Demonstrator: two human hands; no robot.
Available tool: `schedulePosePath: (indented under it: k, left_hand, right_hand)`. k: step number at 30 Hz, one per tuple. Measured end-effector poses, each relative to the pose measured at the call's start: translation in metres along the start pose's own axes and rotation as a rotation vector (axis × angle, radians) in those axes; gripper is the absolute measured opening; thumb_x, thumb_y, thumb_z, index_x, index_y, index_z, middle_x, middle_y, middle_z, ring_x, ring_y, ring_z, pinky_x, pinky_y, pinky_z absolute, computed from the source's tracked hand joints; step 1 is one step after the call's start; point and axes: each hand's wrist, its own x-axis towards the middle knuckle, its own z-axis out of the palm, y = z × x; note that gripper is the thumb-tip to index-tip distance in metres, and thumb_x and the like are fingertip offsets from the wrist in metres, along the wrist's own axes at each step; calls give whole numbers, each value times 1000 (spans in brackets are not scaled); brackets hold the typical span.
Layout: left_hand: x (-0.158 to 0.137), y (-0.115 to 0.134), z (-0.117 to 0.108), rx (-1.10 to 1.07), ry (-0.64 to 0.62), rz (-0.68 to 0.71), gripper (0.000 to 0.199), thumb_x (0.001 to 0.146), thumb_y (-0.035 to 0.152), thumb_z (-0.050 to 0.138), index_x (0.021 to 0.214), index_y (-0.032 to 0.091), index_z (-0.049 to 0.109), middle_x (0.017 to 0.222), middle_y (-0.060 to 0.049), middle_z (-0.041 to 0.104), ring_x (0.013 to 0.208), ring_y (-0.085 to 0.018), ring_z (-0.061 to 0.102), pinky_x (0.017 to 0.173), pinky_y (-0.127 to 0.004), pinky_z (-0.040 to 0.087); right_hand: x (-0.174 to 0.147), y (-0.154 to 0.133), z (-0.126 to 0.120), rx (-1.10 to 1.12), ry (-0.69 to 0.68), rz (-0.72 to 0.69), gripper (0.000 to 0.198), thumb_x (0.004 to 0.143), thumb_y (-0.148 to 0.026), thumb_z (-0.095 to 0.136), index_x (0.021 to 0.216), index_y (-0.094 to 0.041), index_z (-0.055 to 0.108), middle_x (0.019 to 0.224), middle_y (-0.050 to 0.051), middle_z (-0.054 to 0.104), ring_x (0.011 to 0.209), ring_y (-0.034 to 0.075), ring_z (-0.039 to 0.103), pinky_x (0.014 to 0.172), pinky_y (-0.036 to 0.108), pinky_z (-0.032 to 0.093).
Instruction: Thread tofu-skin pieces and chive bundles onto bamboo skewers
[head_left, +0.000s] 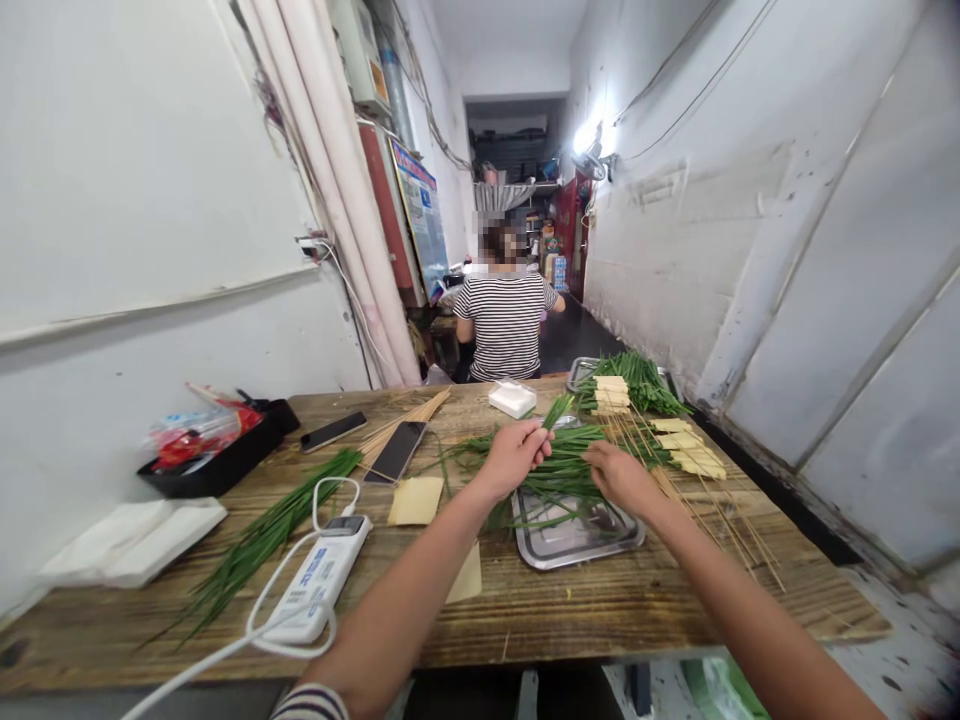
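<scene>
My left hand (516,458) is closed round a small bunch of garlic chives (556,410), whose tips point up and away from me. Beside it, my right hand (619,476) has its fingers bent together at the chive pile (566,462), pinching at its right side; the fingertips are partly hidden. The pile lies across a clear-looking metal tray (581,555). To the right are skewers (697,520) threaded with folded yellow tofu sheets (688,450). Two loose tofu sheets, one of them a square piece (416,501), lie left of the tray.
A second tray (581,372) holds more chives and skewered rolls. Left are a chive bundle (262,530), bare skewers (416,415), two phones (395,452), a white power strip (319,580) with a cable, and a black box (202,475). A person in stripes (506,325) sits beyond the table.
</scene>
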Motion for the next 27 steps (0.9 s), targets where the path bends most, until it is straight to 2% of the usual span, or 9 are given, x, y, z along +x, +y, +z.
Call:
schedulePosePath:
  k: [4, 7, 11, 14, 15, 17, 19, 21, 27]
  left_hand:
    - [-10, 8, 4, -258, -193, -162, 31, 79, 41, 58, 81, 10, 58, 64, 2, 53, 48, -4, 43, 47, -17, 33]
    - [-14, 12, 8, -326, -256, -194, 36, 74, 45, 64, 80, 10, 58, 64, 1, 54, 49, -4, 44, 47, -17, 33]
    - [-18, 14, 13, -331, -294, -199, 37, 73, 46, 65, 79, 10, 58, 66, 0, 56, 50, -5, 46, 48, -18, 34]
    - [-19, 14, 17, -316, -297, -172, 36, 75, 46, 64, 76, 10, 58, 65, 0, 55, 50, -5, 45, 48, -18, 34]
    - [-19, 14, 18, -312, -292, -163, 36, 75, 46, 63, 75, 10, 58, 65, 0, 55, 50, -4, 45, 48, -18, 34]
    - [-20, 13, 20, -305, -287, -158, 35, 77, 45, 62, 77, 10, 58, 65, 1, 55, 49, -4, 44, 47, -17, 33]
    - [-19, 12, 22, -301, -298, -167, 33, 77, 43, 61, 80, 10, 59, 64, 1, 55, 48, -4, 44, 47, -17, 33]
    - [-18, 9, 24, -296, -282, -177, 29, 79, 40, 59, 78, 11, 57, 64, 1, 56, 47, -4, 44, 46, -17, 34]
    - [-10, -5, 29, -159, -100, -152, 23, 87, 32, 48, 73, 15, 51, 66, -2, 61, 52, -9, 56, 50, -19, 44]
  right_hand:
    - [9, -22, -30, 716, 267, 104, 51, 82, -15, 40, 131, -20, 49, 114, 9, 64, 88, 15, 64, 74, 30, 53]
    - [13, -39, -45, 1013, 274, 94, 58, 82, -21, 43, 140, -22, 38, 123, 10, 60, 99, 17, 62, 82, 33, 52]
    - [8, -54, -59, 1093, 205, 126, 54, 81, -25, 51, 135, -20, 46, 117, 10, 63, 91, 16, 63, 86, 34, 48]
    - [5, -55, -63, 1166, 252, 226, 53, 76, -31, 61, 127, -18, 54, 99, 7, 68, 74, 13, 62, 72, 29, 50]
    - [5, -55, -63, 1193, 276, 285, 50, 74, -34, 64, 120, -17, 59, 88, 4, 69, 67, 12, 60, 64, 26, 49]
    - [4, -54, -62, 1226, 287, 404, 36, 70, -39, 69, 95, -14, 69, 66, 0, 63, 53, 9, 51, 50, 21, 41]
    - [3, -53, -61, 1262, 256, 478, 30, 66, -43, 73, 70, -13, 68, 55, -2, 58, 46, 7, 44, 44, 20, 34]
    - [3, -54, -60, 1316, 236, 513, 32, 63, -44, 75, 61, -14, 65, 55, -2, 58, 46, 7, 44, 43, 19, 33]
    - [2, -62, -56, 1366, 265, 572, 32, 61, -44, 77, 59, -14, 66, 54, 1, 60, 46, 8, 49, 42, 19, 38]
